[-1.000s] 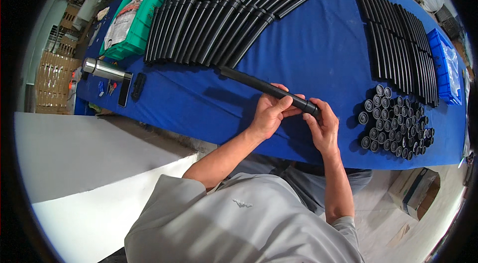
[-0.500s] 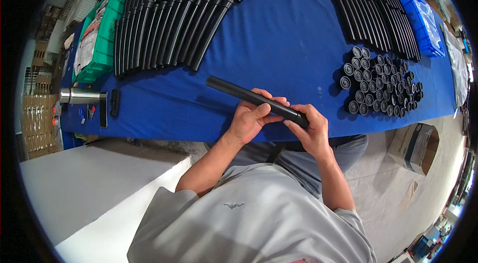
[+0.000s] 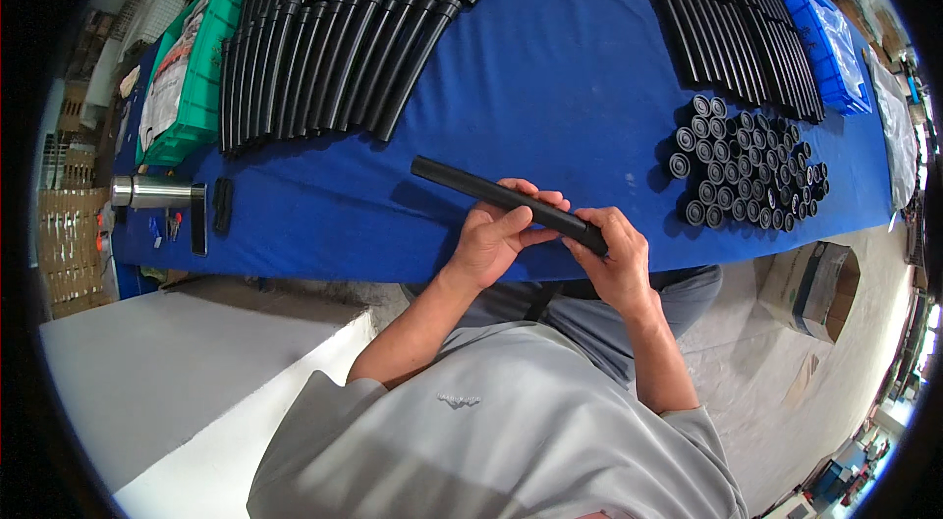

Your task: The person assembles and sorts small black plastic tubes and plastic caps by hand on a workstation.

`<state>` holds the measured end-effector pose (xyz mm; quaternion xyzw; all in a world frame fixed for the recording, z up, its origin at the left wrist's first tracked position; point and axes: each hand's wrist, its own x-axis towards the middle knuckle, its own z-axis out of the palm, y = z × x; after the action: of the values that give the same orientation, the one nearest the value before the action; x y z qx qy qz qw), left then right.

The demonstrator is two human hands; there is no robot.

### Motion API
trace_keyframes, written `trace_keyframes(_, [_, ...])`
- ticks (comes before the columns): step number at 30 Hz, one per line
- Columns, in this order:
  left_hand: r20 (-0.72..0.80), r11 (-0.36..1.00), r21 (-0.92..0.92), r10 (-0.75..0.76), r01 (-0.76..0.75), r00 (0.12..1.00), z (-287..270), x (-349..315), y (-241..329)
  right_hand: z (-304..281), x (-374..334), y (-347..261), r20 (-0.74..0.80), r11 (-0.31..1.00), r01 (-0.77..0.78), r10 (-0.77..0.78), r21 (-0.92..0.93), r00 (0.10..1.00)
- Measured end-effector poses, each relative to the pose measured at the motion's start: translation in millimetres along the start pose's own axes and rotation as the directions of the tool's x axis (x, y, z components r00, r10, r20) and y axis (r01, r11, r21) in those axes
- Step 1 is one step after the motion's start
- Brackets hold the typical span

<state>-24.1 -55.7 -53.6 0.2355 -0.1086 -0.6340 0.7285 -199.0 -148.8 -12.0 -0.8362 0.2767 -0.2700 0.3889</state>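
A black tube (image 3: 462, 179) slants across the front of the blue-covered table, its far end up and to the left. My left hand (image 3: 498, 236) is closed round its middle, thumb on top. At the lower right end, my right hand (image 3: 615, 257) grips the tube between thumb and fingers, which hide that end in part. To the right of my hands stands a cluster of round black end caps (image 3: 725, 172) with ringed tops. Rows of black tubes with collars (image 3: 334, 67) lie at the far left, and thinner black tubes (image 3: 722, 28) at the far right.
A green crate (image 3: 201, 107) stands at the left edge, a blue crate (image 3: 825, 43) at the right. Near the left front lie a steel flask (image 3: 157, 191), a phone (image 3: 198, 219) and a small black object (image 3: 223, 205). A cardboard box (image 3: 810, 290) sits on the floor at right.
My right fingers have shifted slightly at the tube's lower end. Both hands keep their hold, and the tube stays almost where it was. The whole view has moved a little.
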Motion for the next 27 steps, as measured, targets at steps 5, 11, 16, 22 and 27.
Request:
trace_keyframes(5, [0.031, 0.999, 0.020, -0.031, 0.030, 0.999, -3.2, -1.5, 3.1, -6.7, -5.8, 1.6, 0.066, 0.899, -0.265, 0.258, 0.349, 0.964])
trace_keyframes(11, [0.019, 1.000, -0.025, -0.011, 0.012, 1.000, -1.6, -0.6, 0.3, -4.5, -2.4, -3.8, 0.224, 0.681, -0.483, 0.437, 0.550, 0.871])
trace_keyframes(16, [0.035, 1.000, 0.018, 0.013, -0.013, 0.999, -2.9, -3.4, -1.0, 0.4, -6.4, -2.8, 0.173, 0.702, -0.452, 0.433, 0.551, 0.884])
trace_keyframes(22, [0.032, 1.000, 0.018, -0.014, 0.014, 0.999, -0.7, -1.8, -1.3, -3.3, -6.2, 1.2, 0.170, 0.755, -0.420, 0.390, 0.504, 0.905])
trace_keyframes(27, [0.053, 1.000, -0.011, -0.028, 0.028, 0.998, -1.1, 0.4, 1.0, -6.1, -10.0, 7.1, 0.135, 0.844, -0.374, 0.350, 0.384, 0.927])
